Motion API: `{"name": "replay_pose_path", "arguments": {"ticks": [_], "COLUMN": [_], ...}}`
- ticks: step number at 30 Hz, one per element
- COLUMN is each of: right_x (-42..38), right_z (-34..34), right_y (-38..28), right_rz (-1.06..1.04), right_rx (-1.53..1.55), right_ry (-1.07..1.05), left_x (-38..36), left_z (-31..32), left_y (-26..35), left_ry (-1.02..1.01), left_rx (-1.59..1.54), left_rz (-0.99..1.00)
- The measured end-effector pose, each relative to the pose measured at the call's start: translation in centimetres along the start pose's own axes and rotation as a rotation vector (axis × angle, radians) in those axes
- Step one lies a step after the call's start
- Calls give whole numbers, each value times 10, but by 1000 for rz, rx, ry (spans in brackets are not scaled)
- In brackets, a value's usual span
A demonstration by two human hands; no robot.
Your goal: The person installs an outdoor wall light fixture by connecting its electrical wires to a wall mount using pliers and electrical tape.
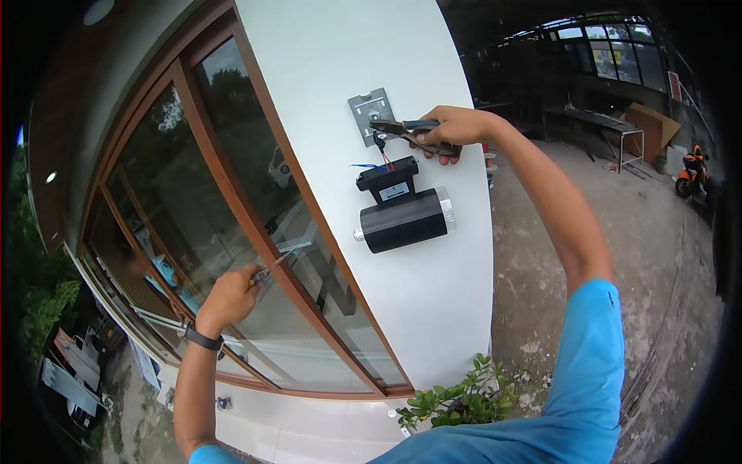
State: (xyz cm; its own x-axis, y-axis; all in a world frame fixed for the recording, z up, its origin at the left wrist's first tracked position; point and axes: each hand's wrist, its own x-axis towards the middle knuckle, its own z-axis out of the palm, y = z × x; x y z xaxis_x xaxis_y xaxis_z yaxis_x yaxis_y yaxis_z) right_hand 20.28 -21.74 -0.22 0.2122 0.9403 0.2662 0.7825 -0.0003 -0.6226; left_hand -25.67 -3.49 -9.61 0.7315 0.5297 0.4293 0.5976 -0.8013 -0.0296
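My right hand (450, 133) is closed round the handles of a pair of pliers (399, 128). The jaws of the pliers overlap the grey metal mounting plate (362, 108) on the white wall. Under the plate hangs a black cylindrical wall lamp (406, 224) with clear ends, its box-shaped base (389, 181) uppermost. Red and dark wires (382, 151) run between base and plate, and a blue wire (366, 165) sticks out to the left. Lower left, in front of the glass, my left hand (230, 298) grips a slim screwdriver-like tool (277, 264) pointing up and right.
A brown-framed glass door (267, 255) lies left of the white wall (332, 46), reflecting a person. A leafy plant (456, 394) grows at the wall's foot. Farther right are a metal table (610, 133) and an orange scooter (690, 172) on rough ground.
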Motion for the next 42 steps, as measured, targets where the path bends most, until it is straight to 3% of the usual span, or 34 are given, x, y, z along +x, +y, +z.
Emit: {"name": "replay_pose_path", "arguments": {"ticks": [4, 8, 14, 17, 23, 35, 38, 42], "right_x": [-3, -11, 1, 8, 7, 2, 8, 4], "right_z": [0, -3, -13, -19, -20, -18, -19, -19], "right_y": [-3, -13, -15, -8, -4, -21, -21, -17], "right_rz": [27, 77, 55, 70, 127, 167, 167, 125], "right_rx": [88, 175, -17, 46, 141, -58, -70, -38], "right_ry": [-38, -87, -113, -181, -116, -13, -52, -61], "left_x": [38, 81, 126, 135, 147, 158, 165, 175], "left_z": [-28, -50, -55, -56, -47, -37, -38, -41], "left_y": [29, 66, 90, 95, 80, 89, 95, 97], "left_ry": [222, 233, 313, 284, 324, 330, 281, -84], "left_rx": [-103, -168, -108, -107, -170, -103, -104, -457], "left_rz": [106, 155, 251, 239, 252, 229, 186, 40]}}
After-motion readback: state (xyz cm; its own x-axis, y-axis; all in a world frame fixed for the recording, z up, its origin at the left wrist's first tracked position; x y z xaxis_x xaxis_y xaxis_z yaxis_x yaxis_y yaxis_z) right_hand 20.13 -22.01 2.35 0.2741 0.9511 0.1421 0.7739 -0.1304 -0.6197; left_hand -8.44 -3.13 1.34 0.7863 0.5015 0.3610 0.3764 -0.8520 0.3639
